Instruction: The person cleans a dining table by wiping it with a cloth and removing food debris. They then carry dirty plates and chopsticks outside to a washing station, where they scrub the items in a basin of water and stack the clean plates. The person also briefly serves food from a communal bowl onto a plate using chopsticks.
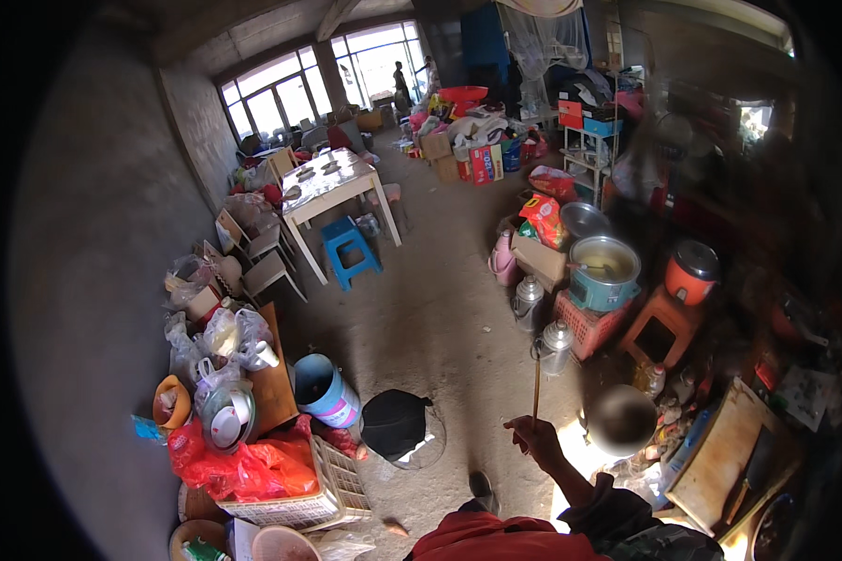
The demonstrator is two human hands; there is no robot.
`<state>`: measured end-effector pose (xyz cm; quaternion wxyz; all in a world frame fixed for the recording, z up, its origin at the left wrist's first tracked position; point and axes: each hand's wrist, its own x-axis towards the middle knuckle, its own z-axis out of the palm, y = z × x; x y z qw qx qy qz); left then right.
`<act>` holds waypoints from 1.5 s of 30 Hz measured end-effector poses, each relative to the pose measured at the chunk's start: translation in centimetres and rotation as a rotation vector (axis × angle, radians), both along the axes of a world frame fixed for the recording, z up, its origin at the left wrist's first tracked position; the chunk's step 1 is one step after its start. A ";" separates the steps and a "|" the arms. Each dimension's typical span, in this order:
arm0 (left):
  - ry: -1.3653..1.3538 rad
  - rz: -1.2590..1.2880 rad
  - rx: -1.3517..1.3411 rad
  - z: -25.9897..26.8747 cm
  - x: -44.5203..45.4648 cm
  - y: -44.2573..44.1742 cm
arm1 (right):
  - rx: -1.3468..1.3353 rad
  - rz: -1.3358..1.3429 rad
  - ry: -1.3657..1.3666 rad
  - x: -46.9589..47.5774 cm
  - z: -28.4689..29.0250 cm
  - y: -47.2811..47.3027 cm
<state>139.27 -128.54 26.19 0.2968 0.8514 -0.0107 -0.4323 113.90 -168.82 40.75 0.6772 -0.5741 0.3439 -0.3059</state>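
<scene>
In front of my body, my right hand (542, 442) is closed around a thin wooden stick (537, 389) that points away from me; whether it is a handle of something cannot be told. Its far tip overlaps a metal vacuum flask (556, 348) in the view, and I cannot tell whether they touch. To the right of the hand is a round metal pot or bowl (621, 421), blurred and dark inside. My left hand is out of view. A second metal flask (528, 305) stands just beyond the first.
A large teal cooker (603, 280) with a ladle sits on a pink crate (582, 324). An orange rice cooker (693, 272) rests on a plastic stool (663, 326). Leftward are a blue bucket (326, 389), a mesh cover with black cloth (396, 424) and a crate (344, 484). A person (400, 84) stands far off.
</scene>
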 end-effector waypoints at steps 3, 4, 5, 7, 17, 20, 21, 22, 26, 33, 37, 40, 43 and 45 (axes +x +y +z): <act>0.052 0.144 -0.044 -0.5 3.8 -7.3 | -0.327 -0.076 0.319 5.2 -6.7 -10.6; 0.079 0.182 -0.067 -1.2 5.9 -10.5 | -0.400 -0.107 0.458 7.2 -9.1 -14.7; 0.101 0.219 -0.093 -1.7 8.0 -13.7 | -0.435 -0.198 0.304 9.5 -9.5 -18.0; 0.141 0.283 -0.133 -2.9 11.8 -19.3 | -0.043 -0.151 0.308 14.5 -8.3 -24.2; 0.251 0.168 -0.358 2.4 36.0 -56.6 | 0.342 0.251 -0.141 35.0 0.2 -52.0; 0.109 -0.109 -0.670 1.7 43.4 -70.8 | -0.561 -0.052 0.271 31.8 -16.3 -67.1; -0.017 -0.064 -0.533 1.5 46.4 -70.2 | 0.081 -0.101 0.343 36.8 -12.8 -67.0; -0.077 -0.056 -0.511 1.8 48.9 -71.0 | -0.084 -0.206 0.379 41.5 -9.7 -68.9; 0.021 0.122 -0.295 1.1 57.2 -75.6 | 0.281 -0.126 0.043 52.2 -3.1 -81.2; 0.123 0.462 -0.134 0.4 66.7 -78.6 | 0.031 0.289 0.373 75.8 -2.2 -97.4; 0.169 0.563 -0.178 -3.4 74.8 -87.0 | -0.283 0.134 0.296 90.0 -4.5 -107.1; 0.111 0.592 -0.307 -5.3 84.5 -90.9 | -0.016 0.132 0.102 102.0 -1.9 -110.5; -0.070 0.555 -0.428 -7.0 96.2 -98.1 | 0.059 0.186 0.146 113.2 -0.2 -114.8; -0.130 0.580 -0.428 -1.3 103.8 -105.3 | 0.083 0.222 0.088 118.6 1.6 -117.1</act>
